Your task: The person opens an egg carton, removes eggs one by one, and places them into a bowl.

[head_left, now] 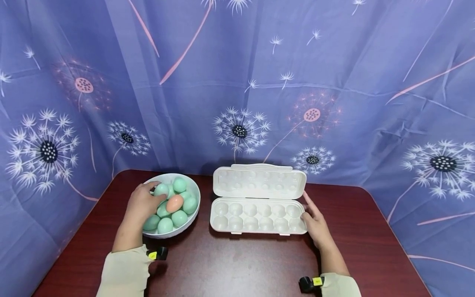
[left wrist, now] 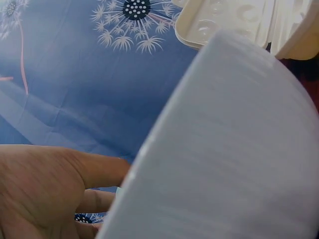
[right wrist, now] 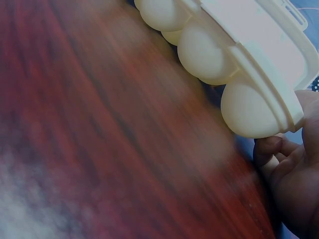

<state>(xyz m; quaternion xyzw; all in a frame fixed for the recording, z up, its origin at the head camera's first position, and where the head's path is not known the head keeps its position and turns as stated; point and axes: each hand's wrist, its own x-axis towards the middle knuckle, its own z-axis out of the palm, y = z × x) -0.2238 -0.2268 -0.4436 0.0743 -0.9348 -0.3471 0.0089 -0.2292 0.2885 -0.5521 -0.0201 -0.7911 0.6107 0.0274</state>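
My left hand (head_left: 144, 202) reaches over the left rim of a white bowl (head_left: 196, 206), its thumb and fingers pinching a pale green egg (head_left: 161, 189). Several other green eggs (head_left: 165, 225) and one orange-brown egg (head_left: 175, 203) lie in the bowl. In the left wrist view, the side of the bowl (left wrist: 224, 139) hides most of those fingertips. To the right, an egg carton (head_left: 258, 233) of whitish plastic lies with its lid (head_left: 259, 181) raised and its cups bare. My right hand (head_left: 317, 226) grips the carton's right end, thumb over the rim; curled fingers (right wrist: 269, 147) show beside the end cup.
Everything stands on a dark red wooden table (head_left: 222, 264). A blue curtain (head_left: 185, 103) with a dandelion print hangs close behind the table and along both sides. Black wrist cameras (head_left: 307, 284) are strapped over the sleeves.
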